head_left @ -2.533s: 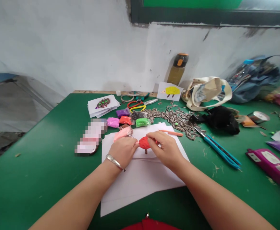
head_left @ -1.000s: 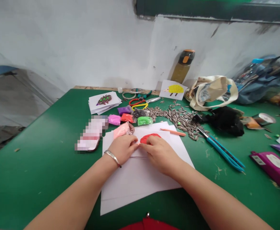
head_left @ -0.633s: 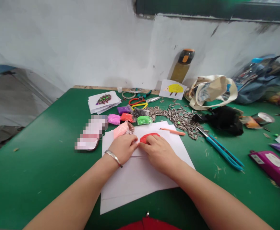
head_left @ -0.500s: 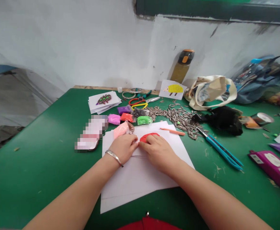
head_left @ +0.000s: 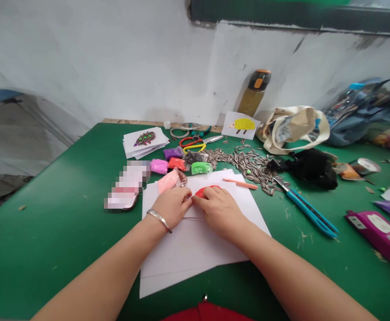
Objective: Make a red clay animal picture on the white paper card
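Observation:
White paper sheets (head_left: 195, 249) lie stacked on the green table. My left hand (head_left: 173, 206), with a silver bangle at the wrist, rests on them with its fingers closed; what its fingertips pinch is too small to make out. My right hand (head_left: 216, 208) is beside it, fingers bent over a flat red clay shape (head_left: 208, 191) and partly hiding it. The fingertips of both hands nearly meet at the left edge of the red shape. A bag of peach clay (head_left: 168, 180) sits just beyond my left hand, and an orange pencil (head_left: 240, 183) lies across the paper's upper right.
Clay packets (head_left: 176, 163), scissors (head_left: 195, 143) and sunflower seeds (head_left: 248, 165) are behind the paper. A phone (head_left: 126, 187) lies left; a blue cutter (head_left: 310, 210) and a magenta case (head_left: 378, 234) lie right. Farther back stand a bottle (head_left: 253, 96) and a cloth bag (head_left: 295, 129).
My right hand has shifted slightly over the red shape, its fingers a little more bent. My left hand looks the same.

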A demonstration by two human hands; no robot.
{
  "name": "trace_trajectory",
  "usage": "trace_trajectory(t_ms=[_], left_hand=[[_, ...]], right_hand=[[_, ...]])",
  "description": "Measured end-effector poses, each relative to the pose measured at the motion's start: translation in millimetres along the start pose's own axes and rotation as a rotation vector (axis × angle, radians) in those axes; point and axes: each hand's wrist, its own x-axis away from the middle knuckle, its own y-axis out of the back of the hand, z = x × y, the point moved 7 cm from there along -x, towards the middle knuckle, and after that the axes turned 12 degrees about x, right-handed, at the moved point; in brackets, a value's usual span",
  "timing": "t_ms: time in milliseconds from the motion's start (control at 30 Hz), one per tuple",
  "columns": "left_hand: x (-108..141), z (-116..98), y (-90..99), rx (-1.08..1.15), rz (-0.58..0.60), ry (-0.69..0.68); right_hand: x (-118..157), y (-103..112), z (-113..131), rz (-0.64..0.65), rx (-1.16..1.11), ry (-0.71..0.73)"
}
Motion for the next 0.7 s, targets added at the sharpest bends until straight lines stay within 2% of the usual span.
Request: trace_trajectory(t_ms=[233,400,600,700], left_hand=[[0,3,-0.2,0.0,-0.004,0.012],[-1,5,-1.3,0.004,0.0,0.023],[0,4,-1.1,0.0,-0.007,0.021],[0,4,-0.5,-0.005,-0.013,0.02]], right_hand=[[2,14,-12,-0.014,-0.152,-0.06],[4,6,-5,0.036,-0.071,-0.005],[7,8,6,-0.024,0.072,0.079],[7,9,4,0.009,0.048,0.071]])
